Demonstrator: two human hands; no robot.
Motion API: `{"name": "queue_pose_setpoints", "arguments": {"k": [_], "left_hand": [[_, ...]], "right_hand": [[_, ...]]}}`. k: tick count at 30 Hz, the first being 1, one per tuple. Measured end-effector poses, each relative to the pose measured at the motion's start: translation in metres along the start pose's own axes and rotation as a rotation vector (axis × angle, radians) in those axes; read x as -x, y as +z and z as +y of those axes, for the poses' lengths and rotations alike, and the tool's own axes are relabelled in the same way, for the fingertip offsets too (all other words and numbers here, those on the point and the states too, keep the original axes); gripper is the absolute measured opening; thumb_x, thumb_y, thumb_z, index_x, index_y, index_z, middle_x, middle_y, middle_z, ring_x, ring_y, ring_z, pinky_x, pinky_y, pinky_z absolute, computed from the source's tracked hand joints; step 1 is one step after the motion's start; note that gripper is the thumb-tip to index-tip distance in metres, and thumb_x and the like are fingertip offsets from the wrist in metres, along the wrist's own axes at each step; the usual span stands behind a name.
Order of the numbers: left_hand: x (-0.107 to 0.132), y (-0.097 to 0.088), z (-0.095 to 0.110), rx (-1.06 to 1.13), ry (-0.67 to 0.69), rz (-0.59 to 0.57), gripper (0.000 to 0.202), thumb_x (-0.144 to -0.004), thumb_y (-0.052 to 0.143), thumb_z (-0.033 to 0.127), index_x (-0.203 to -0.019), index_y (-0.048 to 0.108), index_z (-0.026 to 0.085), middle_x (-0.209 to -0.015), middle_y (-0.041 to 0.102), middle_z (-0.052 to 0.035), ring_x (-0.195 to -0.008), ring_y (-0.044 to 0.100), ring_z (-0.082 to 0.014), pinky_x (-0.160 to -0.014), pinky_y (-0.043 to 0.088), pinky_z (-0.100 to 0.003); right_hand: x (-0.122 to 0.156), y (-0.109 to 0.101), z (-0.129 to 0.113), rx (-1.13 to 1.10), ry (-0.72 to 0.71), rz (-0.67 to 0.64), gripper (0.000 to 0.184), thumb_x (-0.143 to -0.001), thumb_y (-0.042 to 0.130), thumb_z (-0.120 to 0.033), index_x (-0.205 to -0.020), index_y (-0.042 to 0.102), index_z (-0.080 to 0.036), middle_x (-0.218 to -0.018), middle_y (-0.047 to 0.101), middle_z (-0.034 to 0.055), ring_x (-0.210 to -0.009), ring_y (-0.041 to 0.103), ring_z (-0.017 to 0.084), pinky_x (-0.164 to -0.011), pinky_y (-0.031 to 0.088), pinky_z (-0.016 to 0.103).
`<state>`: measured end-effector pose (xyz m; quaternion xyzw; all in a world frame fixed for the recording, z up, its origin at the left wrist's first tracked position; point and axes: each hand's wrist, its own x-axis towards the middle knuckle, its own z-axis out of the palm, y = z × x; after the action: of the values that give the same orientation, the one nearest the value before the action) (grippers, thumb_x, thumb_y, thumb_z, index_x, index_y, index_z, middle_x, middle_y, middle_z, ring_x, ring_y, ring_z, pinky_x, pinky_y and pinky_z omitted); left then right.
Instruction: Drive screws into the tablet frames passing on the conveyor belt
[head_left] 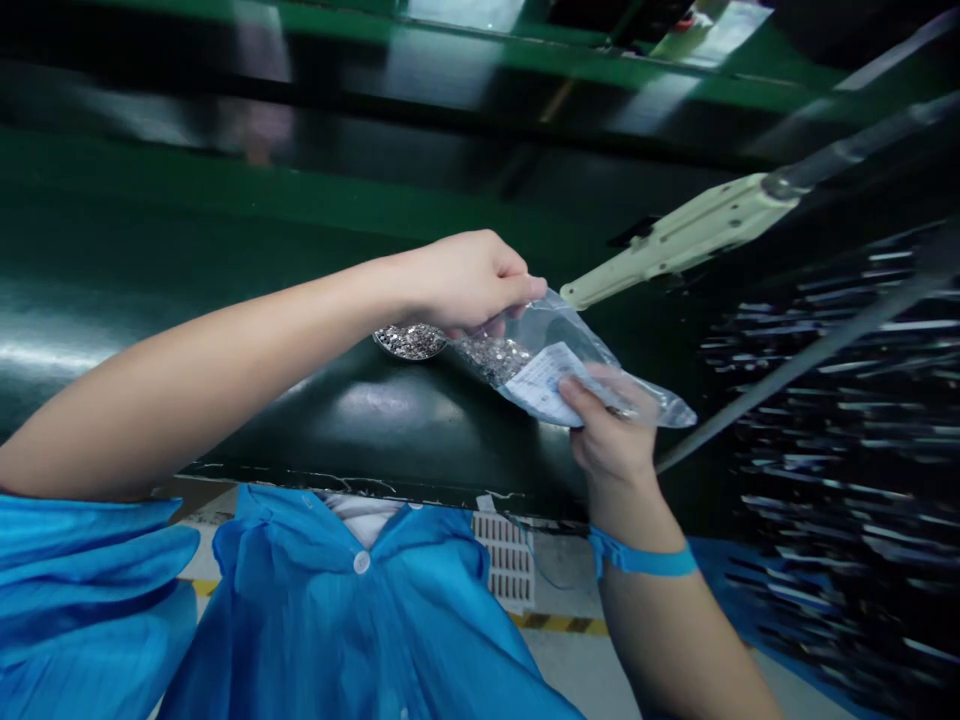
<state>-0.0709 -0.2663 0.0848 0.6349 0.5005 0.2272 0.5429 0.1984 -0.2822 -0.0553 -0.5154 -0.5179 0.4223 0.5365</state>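
A clear plastic bag (577, 345) with a white label and small silvery parts inside is held tilted over a dark green table (225, 290). My left hand (469, 280) pinches the bag's open upper edge with closed fingers. My right hand (607, 430) grips the bag's lower end from below. The silvery parts (491, 355) gather at the bag's mouth beside a small round dish (411, 342) heaped with the same parts. Both arms wear blue sleeves, and a blue band circles my right wrist.
A cream-coloured tool on an arm (675, 240) hangs just right of the bag. Dark blurred racks (847, 420) fill the right side. My blue coat (337, 620) and a floor with yellow-black tape (559, 625) show below the table's edge.
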Motion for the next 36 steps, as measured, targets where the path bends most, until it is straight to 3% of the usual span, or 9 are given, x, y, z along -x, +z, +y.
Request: {"name": "queue_pose_setpoints", "arguments": {"k": [10, 19, 27, 30, 36], "left_hand": [[-0.016, 0.015, 0.017, -0.237, 0.085, 0.004, 0.036, -0.095, 0.056, 0.039, -0.067, 0.066, 0.017, -0.072, 0.067, -0.0069, -0.08, 0.065, -0.0198, -0.079, 0.048, -0.035], [-0.015, 0.021, 0.03, -0.286, 0.151, 0.007, 0.046, -0.096, 0.056, 0.045, -0.057, 0.054, 0.02, -0.064, 0.062, -0.0054, -0.074, 0.061, -0.0193, -0.072, 0.046, -0.034], [-0.009, 0.02, 0.05, -0.37, 0.158, 0.012, 0.044, -0.098, 0.053, 0.035, -0.057, 0.053, 0.019, -0.065, 0.065, -0.0045, -0.063, 0.057, -0.0154, -0.069, 0.045, -0.032], [-0.009, 0.015, 0.041, -0.332, 0.134, 0.029, 0.042, -0.098, 0.051, 0.033, -0.059, 0.056, 0.017, -0.066, 0.067, -0.0034, -0.06, 0.058, -0.0128, -0.067, 0.045, -0.029], [-0.011, 0.005, -0.002, -0.056, 0.006, 0.069, 0.037, -0.1, 0.05, 0.033, -0.071, 0.064, 0.015, -0.073, 0.071, -0.0053, -0.064, 0.064, -0.0117, -0.063, 0.048, -0.023]], "right_hand": [[0.009, 0.002, 0.029, -0.149, 0.078, 0.066, 0.035, -0.055, 0.095, -0.033, -0.08, 0.074, -0.02, -0.076, 0.067, -0.003, -0.065, 0.064, 0.013, -0.061, 0.056, 0.027], [0.013, 0.003, 0.035, -0.248, 0.161, 0.022, 0.033, -0.061, 0.091, -0.033, -0.087, 0.073, -0.021, -0.08, 0.072, -0.0019, -0.068, 0.068, 0.016, -0.064, 0.058, 0.028], [0.015, 0.011, 0.029, -0.354, 0.183, 0.029, 0.036, -0.062, 0.092, -0.036, -0.09, 0.074, -0.022, -0.085, 0.073, -0.0014, -0.076, 0.07, 0.015, -0.07, 0.059, 0.026], [0.013, 0.01, 0.022, -0.29, 0.139, 0.073, 0.039, -0.057, 0.094, -0.036, -0.087, 0.075, -0.021, -0.084, 0.073, -0.0008, -0.073, 0.069, 0.015, -0.067, 0.06, 0.028], [0.005, 0.006, 0.013, -0.109, 0.124, 0.109, 0.044, -0.047, 0.099, -0.038, -0.079, 0.076, -0.02, -0.088, 0.074, 0.0019, -0.075, 0.072, 0.02, -0.07, 0.063, 0.035]]}}
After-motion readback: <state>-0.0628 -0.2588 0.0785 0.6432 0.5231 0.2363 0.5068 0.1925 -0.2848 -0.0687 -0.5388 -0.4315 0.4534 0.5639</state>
